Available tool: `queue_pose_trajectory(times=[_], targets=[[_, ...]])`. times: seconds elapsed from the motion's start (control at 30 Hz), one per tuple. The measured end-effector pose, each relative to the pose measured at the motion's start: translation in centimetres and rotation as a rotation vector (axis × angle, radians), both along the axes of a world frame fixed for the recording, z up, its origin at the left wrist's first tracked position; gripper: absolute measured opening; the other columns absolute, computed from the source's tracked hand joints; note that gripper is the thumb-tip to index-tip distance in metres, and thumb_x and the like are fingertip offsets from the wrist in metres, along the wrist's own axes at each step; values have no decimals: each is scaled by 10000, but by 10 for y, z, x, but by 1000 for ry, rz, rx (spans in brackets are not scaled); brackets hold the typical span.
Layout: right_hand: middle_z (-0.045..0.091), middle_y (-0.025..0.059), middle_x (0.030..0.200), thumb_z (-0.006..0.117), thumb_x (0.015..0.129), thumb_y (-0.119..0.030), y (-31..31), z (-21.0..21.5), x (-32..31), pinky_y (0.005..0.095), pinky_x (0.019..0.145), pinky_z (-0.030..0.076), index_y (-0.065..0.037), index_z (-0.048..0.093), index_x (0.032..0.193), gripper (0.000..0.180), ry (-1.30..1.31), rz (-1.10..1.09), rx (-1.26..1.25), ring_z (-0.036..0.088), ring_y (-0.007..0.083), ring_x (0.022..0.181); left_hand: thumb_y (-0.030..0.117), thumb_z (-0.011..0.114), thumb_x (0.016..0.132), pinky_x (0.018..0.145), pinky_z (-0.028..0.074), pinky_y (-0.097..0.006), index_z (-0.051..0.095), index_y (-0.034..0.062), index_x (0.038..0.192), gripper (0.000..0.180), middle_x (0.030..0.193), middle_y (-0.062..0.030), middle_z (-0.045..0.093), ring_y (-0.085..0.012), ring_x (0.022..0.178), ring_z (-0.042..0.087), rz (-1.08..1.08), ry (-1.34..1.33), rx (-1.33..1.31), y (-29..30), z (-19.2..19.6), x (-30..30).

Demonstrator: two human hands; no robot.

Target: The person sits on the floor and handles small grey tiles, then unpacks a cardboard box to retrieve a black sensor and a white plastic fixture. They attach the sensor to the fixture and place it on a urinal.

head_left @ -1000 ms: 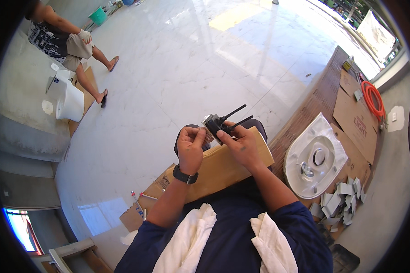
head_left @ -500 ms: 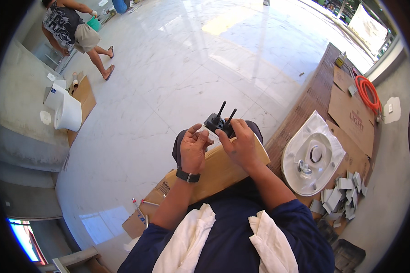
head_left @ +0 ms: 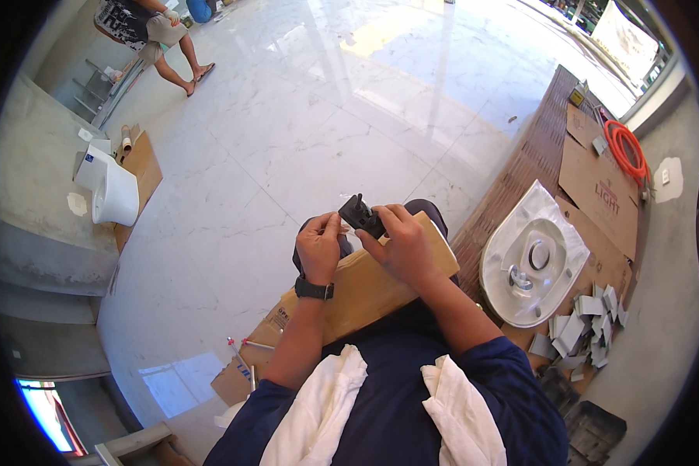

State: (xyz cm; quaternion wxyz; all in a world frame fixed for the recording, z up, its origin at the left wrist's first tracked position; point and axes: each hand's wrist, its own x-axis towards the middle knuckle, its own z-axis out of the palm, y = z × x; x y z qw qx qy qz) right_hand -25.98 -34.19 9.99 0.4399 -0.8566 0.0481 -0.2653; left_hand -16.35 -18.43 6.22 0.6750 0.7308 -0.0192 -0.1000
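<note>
My right hand (head_left: 406, 246) pinches a black plastic fitting (head_left: 359, 217) with a short black post sticking up from it. Close to its left side is my left hand (head_left: 318, 247), fingers bent and thumb pressed against the forefinger. What that pinch holds, if anything, is too small to make out. Both hands are above a flat brown cardboard box (head_left: 377, 293) resting across my lap. Beside me on the right lies a white toilet seat (head_left: 512, 245) wrapped in clear plastic, with a chrome piece (head_left: 520, 279) on top.
A white toilet (head_left: 116, 194) stands by the left wall on cardboard. Grey tile offcuts (head_left: 586, 330) pile up at the right, below a coiled orange hose (head_left: 626, 151). Metal rods (head_left: 248, 357) lie at lower left. Another person (head_left: 151, 35) is at the far left.
The black fitting has turned in my right hand, so its two long posts no longer point up and away. My left fingers have curled in closer. The other person has stepped farther off.
</note>
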Motion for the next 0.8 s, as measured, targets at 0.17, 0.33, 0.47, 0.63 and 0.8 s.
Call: queue_pose_trajectory(times=[0.17,0.33,0.47,0.63,0.8], targets=[[703,161,975,823,913,-240,-11,0,-7,359,736,561,59,732,1163,401,214,149,348,703,243,806,155,560,1103,791,610,-358,649,49,1167,152,1068,-64,746,-181,904,733,-84,656,-708,13,-6,15],[735,85,951,735,1021,-277,-22,-5,-6,299,751,573,42,734,1182,358,333,219,764,701,136,827,167,514,1134,785,645,-351,633,45,1129,171,1088,-92,745,-194,935,744,-273,575,-566,15,2,-4],[737,61,1020,645,1084,-232,-30,-10,-4,286,791,598,22,707,1255,312,385,247,1099,710,120,909,183,499,1144,760,658,-329,626,43,1129,189,1078,-90,750,-193,959,752,-207,336,-408,0,8,-18],[724,50,1133,608,1104,-222,-33,-19,-3,315,870,589,7,686,1290,305,307,127,918,691,120,1017,182,522,1137,847,641,-376,627,53,1124,167,1089,-94,749,-196,998,744,-194,405,-574,-8,19,-16],[704,52,1252,633,1091,-281,-39,-17,-4,302,958,554,-3,607,1429,438,286,201,1088,653,134,1161,188,512,1136,905,618,-414,630,63,1121,172,1121,-96,743,-195,1035,733,-285,415,-649,-5,26,-19]])
